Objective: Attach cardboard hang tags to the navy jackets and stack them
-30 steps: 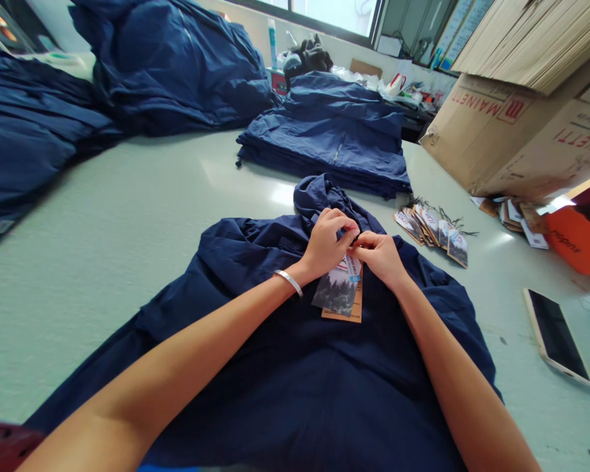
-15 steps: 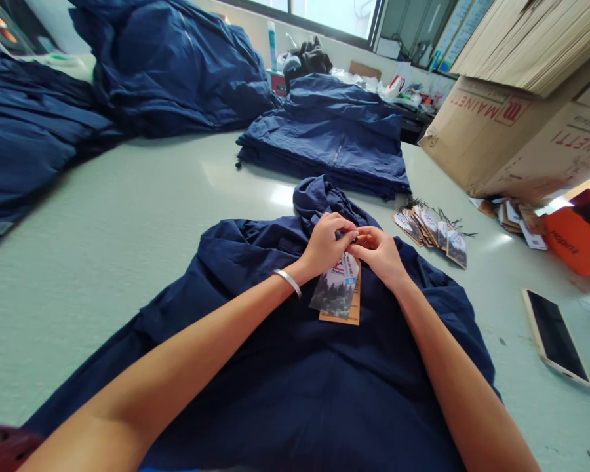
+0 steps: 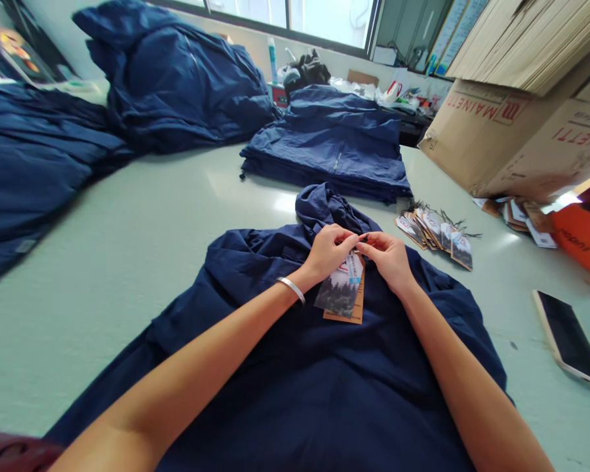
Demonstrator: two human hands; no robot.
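Observation:
A dark blue jacket (image 3: 295, 373) lies spread before me, its bunched hood (image 3: 322, 204) at the far side. Over its collar area, my left hand (image 3: 332, 252) and my right hand (image 3: 386, 259) meet with fingers pinched together. Between the fingertips is a small dark piece, seemingly the tag's string, mostly hidden. Below them hangs a hang tag (image 3: 341, 288) with a forest picture, in front of a brown card (image 3: 358, 308), both resting on the jacket. A silver bangle circles my left wrist.
A fanned pile of tags (image 3: 435, 233) lies right of the hood, with a phone (image 3: 570, 337) nearer. Folded blue jackets (image 3: 324, 144) are stacked behind. Blue garments (image 3: 177, 78) fill the back left. Cardboard boxes (image 3: 496, 131) and an orange item (image 3: 583, 233) are at right.
The view has shifted slightly. My hands stay together above the tag; my right fingers have changed their pinch, and the dark piece between the fingertips shows a little more.

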